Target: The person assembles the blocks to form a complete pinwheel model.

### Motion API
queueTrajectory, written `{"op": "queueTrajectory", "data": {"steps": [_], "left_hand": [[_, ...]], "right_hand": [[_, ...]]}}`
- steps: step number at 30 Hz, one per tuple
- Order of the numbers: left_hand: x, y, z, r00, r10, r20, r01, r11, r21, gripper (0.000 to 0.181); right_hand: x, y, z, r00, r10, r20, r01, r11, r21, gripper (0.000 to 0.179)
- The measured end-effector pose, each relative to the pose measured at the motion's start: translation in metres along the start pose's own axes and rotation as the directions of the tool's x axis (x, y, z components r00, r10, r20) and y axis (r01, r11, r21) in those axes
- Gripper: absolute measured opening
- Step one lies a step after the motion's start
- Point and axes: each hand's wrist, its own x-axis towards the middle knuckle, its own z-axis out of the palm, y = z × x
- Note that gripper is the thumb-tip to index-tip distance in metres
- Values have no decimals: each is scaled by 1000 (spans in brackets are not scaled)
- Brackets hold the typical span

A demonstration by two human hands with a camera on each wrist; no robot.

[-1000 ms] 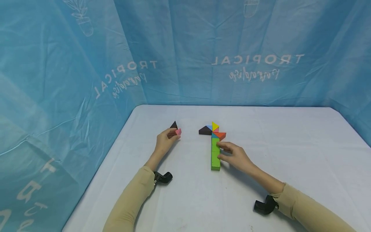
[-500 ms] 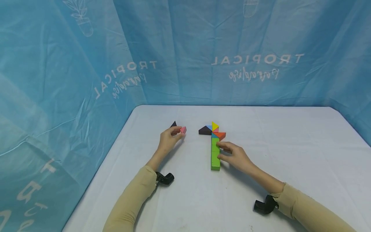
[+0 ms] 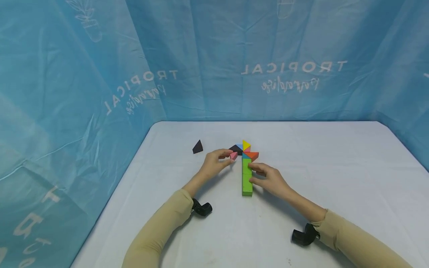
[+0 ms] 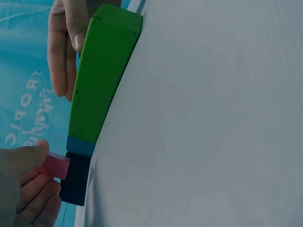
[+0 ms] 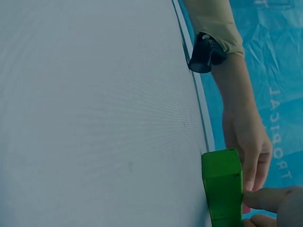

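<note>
My left hand (image 3: 213,163) pinches a pink triangular block (image 3: 233,156) between thumb and fingers, just in front of a black block (image 3: 235,148). That black block belongs to a pinwheel-like cluster, along with a yellow triangle (image 3: 246,145), a light blue one, a small pink one, a teal one (image 3: 245,155) and an orange-red block (image 3: 253,155). Below the cluster runs a column of green blocks (image 3: 247,186). Against its right side rest the thumb and fingertips of my right hand (image 3: 270,180), not wrapped around it. In the left wrist view, the held pink block (image 4: 54,166) overlaps the black one's edge.
A loose black block (image 3: 198,147) lies on the white table (image 3: 221,238), left of the cluster. Blue printed curtains (image 3: 214,93) hang behind the table and along its left side. Black wrist cameras (image 3: 202,209) protrude from both sleeves.
My left hand has carried the pink block rightward to the cluster, leaving the loose black block fully in sight. The right hand has stayed at the green column. The head view has shifted slightly.
</note>
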Motion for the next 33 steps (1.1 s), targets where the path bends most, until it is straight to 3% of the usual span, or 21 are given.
{"op": "queueTrajectory", "data": {"steps": [3,12,22,33], "left_hand": [[0,-2,4,1000,14,25,-14,1000,23,36],[-5,-13,9,1000,6,14,-7,999,38,37],[-10,-12,4,993,85,-85,-82,996,38,40],[-3,-12,12,991,109,-76,-106,993,44,36]], "right_hand": [[0,-1,0,1000,3,0,-3,1000,0,52],[1,0,0,1000,6,-6,-6,1000,-4,52],[1,-1,1,1000,21,-3,-21,1000,-1,52],[1,0,1,1000,18,-4,-18,1000,5,52]]}}
